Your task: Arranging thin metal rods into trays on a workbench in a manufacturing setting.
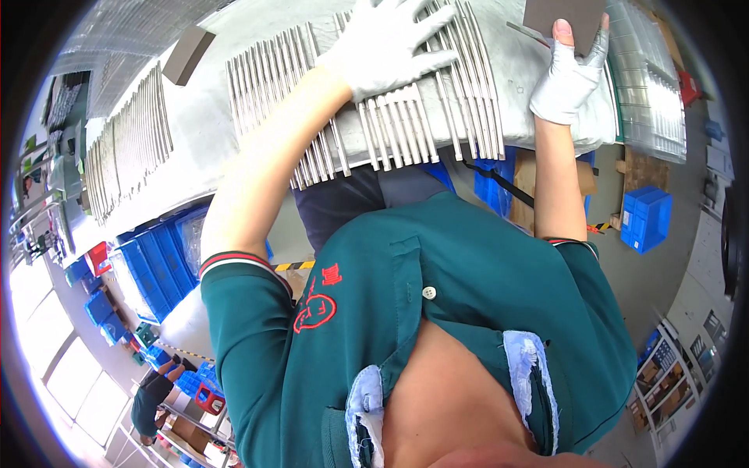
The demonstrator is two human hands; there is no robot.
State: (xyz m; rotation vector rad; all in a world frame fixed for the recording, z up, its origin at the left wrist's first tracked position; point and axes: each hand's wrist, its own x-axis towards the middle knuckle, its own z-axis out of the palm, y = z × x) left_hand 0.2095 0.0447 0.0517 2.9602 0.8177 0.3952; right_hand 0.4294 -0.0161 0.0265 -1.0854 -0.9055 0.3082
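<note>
My left hand (390, 51), in a white glove, lies flat with fingers spread across a row of slim metal rods (476, 86). More rods stretch side by side beneath and to the left of that forearm, their near ends by the table's front edge. My right hand (568, 82) wears a similar glove with the thumb tip bare. It grips a flat dark grey-brown block (563, 22), thumb on top, off to the right of the rods. A thin dark strip (527, 31) sticks out leftward beside that block; whether my hand holds it too, I cannot tell.
A second grey-brown block (189, 56) rests on the white-covered table (199, 117). Another row of rods (129, 144) lies at far left. Clear plastic trays (644, 86) are stacked at right. Blue crates (160, 269) stand below the table; a person (150, 402) is in the background.
</note>
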